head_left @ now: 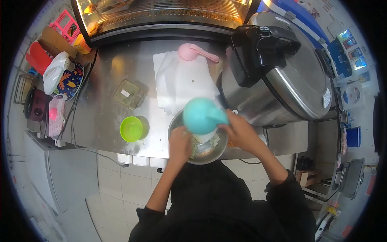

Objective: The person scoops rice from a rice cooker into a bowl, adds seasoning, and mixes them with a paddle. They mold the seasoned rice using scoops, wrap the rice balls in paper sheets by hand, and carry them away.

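Observation:
My right hand (241, 132) is closed on the short handle of a rounded turquoise scoop (199, 115), its domed side facing up. The scoop is over a round metal bowl (219, 156) at the counter's front edge. White rice (214, 140) shows inside the bowl, along with a pale sheet partly hidden by the scoop. At the bowl's left side, my left hand (180, 142) has its fingers curled in over the rim, somewhat blurred. What those fingers grip is hidden. Behind the bowl lies a stack of white paper sheets (185, 86), with a pink scoop (188, 52) on its far end.
Left of the bowl stand a lime green cup (131, 129) and a small clear lidded container (127, 94). A large steel rice cooker (262, 94) takes up the right side. A lit glass display case (165, 16) borders the back. Cables (76, 101) run down the left.

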Demonstrator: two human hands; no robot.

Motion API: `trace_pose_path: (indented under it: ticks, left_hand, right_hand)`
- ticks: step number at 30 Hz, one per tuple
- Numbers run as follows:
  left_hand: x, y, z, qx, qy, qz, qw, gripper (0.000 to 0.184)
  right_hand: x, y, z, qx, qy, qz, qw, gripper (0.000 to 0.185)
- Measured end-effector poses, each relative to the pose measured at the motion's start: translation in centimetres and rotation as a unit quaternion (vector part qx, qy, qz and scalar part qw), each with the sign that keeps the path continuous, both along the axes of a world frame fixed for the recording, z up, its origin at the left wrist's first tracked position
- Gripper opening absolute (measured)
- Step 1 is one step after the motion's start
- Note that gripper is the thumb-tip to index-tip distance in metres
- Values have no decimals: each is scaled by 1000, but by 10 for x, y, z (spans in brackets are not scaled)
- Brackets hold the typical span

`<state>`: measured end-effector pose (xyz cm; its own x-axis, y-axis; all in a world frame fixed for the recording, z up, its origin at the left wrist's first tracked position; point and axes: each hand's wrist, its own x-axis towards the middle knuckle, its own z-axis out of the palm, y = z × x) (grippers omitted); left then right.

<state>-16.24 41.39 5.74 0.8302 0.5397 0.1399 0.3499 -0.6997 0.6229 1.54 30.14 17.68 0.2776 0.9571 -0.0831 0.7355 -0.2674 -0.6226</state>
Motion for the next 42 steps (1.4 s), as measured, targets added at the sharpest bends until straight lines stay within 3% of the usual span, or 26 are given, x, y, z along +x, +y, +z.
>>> trace_pose_path:
  ticks: [2,6,8,9,11,13,15,19,21,22,24,28,34,40,42]
  left_hand:
    - [38,-18,8,62,-61,-59,994,24]
    - [89,-35,-9,73,-6,-97,993,26]
    - [96,-36,-24,87,40,-118,988,32]
    - [91,-33,-14,86,39,-118,988,32]
    - [69,-19,23,63,-65,-43,995,25]
    - [50,-2,32,60,-80,23,995,22]
    - [38,25,31,-10,-39,21,999,23]
    - [31,54,1,-56,-92,47,993,24]
    - [26,54,-10,-66,-122,93,986,32]
    - [24,51,-15,-64,-119,95,986,32]
    - [21,44,-27,-295,-183,135,928,31]
    - [15,53,-55,-319,-207,112,918,30]
    - [15,50,-61,-291,-232,163,914,26]
    - [13,53,-62,-267,-211,170,925,22]
    - [17,51,-59,-316,-240,169,902,22]
  right_hand:
    - [-2,-14,15,103,91,-131,982,22]
    - [-10,-53,17,162,116,-233,952,23]
    - [-13,-76,1,260,159,-328,894,27]
    - [-15,-82,-3,259,159,-328,895,27]
    - [-19,-93,-12,271,97,-388,875,32]
    - [-25,-104,-27,215,140,-419,871,33]
    - [-36,-100,-33,15,142,-333,932,31]
    - [-42,-57,-69,27,13,-225,974,26]
    - [-39,-28,-75,-73,-44,-231,969,23]
    - [-36,-16,-81,-73,-41,-229,970,23]
    - [-30,3,-100,-57,-89,-265,958,25]
    - [-21,23,-123,-109,-86,-243,960,25]
    - [-46,10,-116,-155,-107,-141,972,31]
    - [-79,4,-114,-92,-121,-37,988,29]
    - [-63,-10,-112,-26,-146,48,988,27]
